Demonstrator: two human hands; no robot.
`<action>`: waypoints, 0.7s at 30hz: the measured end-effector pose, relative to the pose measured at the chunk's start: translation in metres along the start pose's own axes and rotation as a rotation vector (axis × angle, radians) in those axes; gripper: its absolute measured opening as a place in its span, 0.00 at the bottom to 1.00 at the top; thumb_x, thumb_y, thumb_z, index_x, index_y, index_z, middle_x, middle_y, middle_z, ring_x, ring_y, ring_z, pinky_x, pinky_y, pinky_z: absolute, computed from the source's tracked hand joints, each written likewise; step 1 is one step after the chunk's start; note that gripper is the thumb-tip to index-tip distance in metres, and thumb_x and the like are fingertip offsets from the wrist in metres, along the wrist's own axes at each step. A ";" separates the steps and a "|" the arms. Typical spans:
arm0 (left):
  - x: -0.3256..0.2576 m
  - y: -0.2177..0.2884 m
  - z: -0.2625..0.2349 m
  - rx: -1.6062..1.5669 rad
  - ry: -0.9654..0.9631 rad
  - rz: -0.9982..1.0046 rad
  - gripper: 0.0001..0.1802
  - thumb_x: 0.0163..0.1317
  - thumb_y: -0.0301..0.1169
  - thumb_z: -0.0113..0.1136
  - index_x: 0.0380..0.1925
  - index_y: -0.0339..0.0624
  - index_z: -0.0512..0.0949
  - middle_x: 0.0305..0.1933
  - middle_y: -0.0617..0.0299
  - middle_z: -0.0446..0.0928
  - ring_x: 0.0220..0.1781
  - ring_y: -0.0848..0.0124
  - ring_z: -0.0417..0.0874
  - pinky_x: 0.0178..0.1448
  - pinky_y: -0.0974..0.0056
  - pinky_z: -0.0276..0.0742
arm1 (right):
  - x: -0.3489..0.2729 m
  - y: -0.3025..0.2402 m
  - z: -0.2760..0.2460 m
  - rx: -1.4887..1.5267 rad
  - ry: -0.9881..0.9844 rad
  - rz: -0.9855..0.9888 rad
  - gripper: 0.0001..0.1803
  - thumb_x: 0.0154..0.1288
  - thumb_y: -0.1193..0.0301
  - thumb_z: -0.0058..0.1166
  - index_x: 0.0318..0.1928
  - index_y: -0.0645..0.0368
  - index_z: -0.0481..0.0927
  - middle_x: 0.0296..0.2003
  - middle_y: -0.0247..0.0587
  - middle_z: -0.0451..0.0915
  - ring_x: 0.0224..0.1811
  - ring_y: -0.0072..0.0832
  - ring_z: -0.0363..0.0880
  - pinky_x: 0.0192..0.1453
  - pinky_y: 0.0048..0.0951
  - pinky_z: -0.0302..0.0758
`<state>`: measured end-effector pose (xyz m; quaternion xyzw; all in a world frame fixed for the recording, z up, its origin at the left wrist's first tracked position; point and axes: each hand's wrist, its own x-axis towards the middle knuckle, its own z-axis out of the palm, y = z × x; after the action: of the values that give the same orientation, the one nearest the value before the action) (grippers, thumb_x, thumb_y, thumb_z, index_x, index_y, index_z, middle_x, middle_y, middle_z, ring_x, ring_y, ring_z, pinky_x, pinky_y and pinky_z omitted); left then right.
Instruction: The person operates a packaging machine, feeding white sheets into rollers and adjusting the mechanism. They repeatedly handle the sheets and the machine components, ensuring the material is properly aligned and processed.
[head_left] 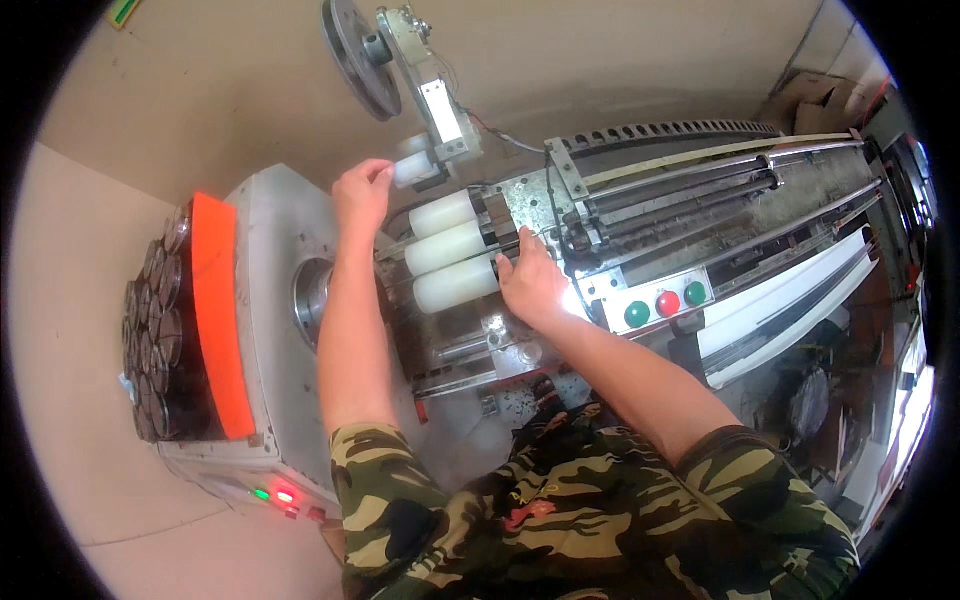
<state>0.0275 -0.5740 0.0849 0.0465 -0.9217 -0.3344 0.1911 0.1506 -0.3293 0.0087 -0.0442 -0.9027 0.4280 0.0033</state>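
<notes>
My left hand (362,195) is raised at the left end of a small white roller (412,169) on an upright bracket. Its thumb and fingertips are pinched together against or just beside that end; anything between them is too small to make out. My right hand (535,282) lies at the right ends of three larger white rollers, by the black end of the nearest roller (456,285). Its thumb and forefinger are apart, and the other fingers are partly hidden. Beyond it sit the middle roller (444,249) and the far roller (442,213).
A metal wheel (362,60) stands above the bracket (435,100). Rails (690,195) and a cable chain (670,130) run rightward. A button panel (667,302) with green and red buttons is near my right forearm. At left are a grey housing (285,215), orange panel (222,315) and stacked dark cylinders (158,330).
</notes>
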 end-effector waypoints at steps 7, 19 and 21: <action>0.002 -0.003 0.000 0.041 -0.013 -0.001 0.09 0.63 0.34 0.66 0.40 0.44 0.88 0.37 0.52 0.87 0.40 0.58 0.89 0.49 0.57 0.80 | 0.000 -0.002 -0.002 0.011 -0.017 0.022 0.35 0.70 0.57 0.56 0.71 0.61 0.64 0.64 0.54 0.74 0.60 0.54 0.78 0.62 0.53 0.74; 0.006 -0.010 0.005 0.028 -0.010 0.027 0.10 0.64 0.34 0.66 0.40 0.43 0.88 0.32 0.57 0.87 0.34 0.68 0.87 0.44 0.62 0.79 | 0.002 -0.006 -0.006 0.030 -0.034 0.045 0.35 0.70 0.59 0.56 0.71 0.65 0.65 0.64 0.58 0.73 0.64 0.54 0.75 0.66 0.49 0.73; 0.007 -0.016 0.007 0.028 -0.004 0.035 0.10 0.64 0.33 0.66 0.41 0.42 0.88 0.30 0.59 0.87 0.32 0.72 0.86 0.42 0.64 0.79 | 0.002 -0.009 -0.009 0.047 -0.066 0.039 0.36 0.70 0.63 0.56 0.71 0.70 0.62 0.64 0.65 0.71 0.61 0.60 0.75 0.65 0.50 0.74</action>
<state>0.0176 -0.5837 0.0722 0.0321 -0.9273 -0.3182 0.1943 0.1478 -0.3276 0.0211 -0.0474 -0.8911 0.4500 -0.0337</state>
